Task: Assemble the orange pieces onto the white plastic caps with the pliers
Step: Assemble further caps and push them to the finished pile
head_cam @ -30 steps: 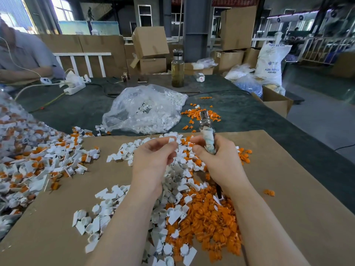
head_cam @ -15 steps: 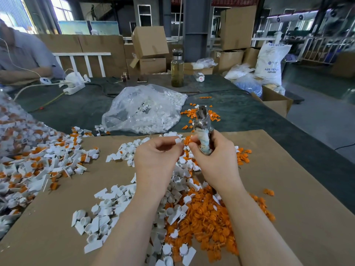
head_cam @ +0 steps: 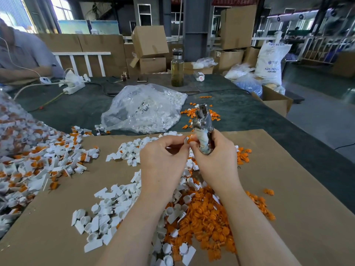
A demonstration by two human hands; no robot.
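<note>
The left hand and right hand meet above the cardboard on the desk. The left hand's fingertips pinch a white cap with an orange piece at it, right against the right thumb. The right hand is curled tight round the wrapped handles of the pliers, whose metal head points up and away, well above the two parts. Whether the piece is seated in the cap cannot be told; both are nearly hidden by the fingers.

The likely trouble is alignment. The right hand does two jobs at once, gripping the tool and steadying the piece with thumb and forefinger, so the piece could tip or sit skewed. Squeezed that way, it would jam crooked or crack the thin cap.

The parts are small and smooth, held only at the fingertips. A slip would drop them into the loose caps and orange pieces below, where they are lost among the rest.

The head must swing down to reach the cap. With fingers so close to the joint, a hasty squeeze could nip skin. An unfinished part could also stray into the finished pile at the left.
</note>
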